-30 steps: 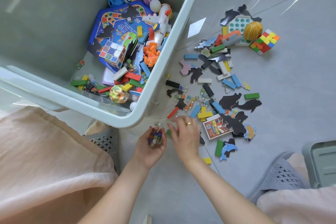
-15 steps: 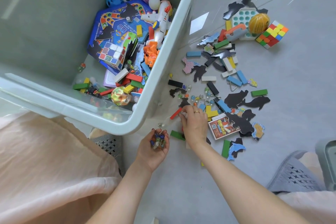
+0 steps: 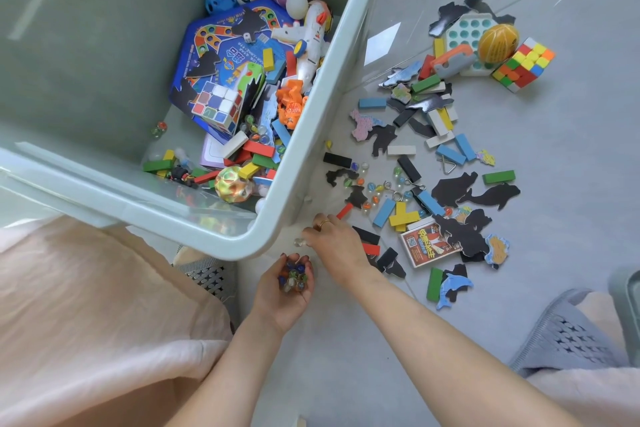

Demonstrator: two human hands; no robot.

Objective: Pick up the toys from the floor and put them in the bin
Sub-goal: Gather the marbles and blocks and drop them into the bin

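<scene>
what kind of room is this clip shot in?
Probably a home room, perhaps a play area. A big plastic bin half full of toys stands on a smooth grey floor, with puzzle pieces, marbles and a colour cube scattered beside it.

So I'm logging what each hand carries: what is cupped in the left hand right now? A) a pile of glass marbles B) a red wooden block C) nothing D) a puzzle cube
A: the left hand is cupped palm-up below the bin's corner with a cluster of small coloured marbles lying in it.
</scene>
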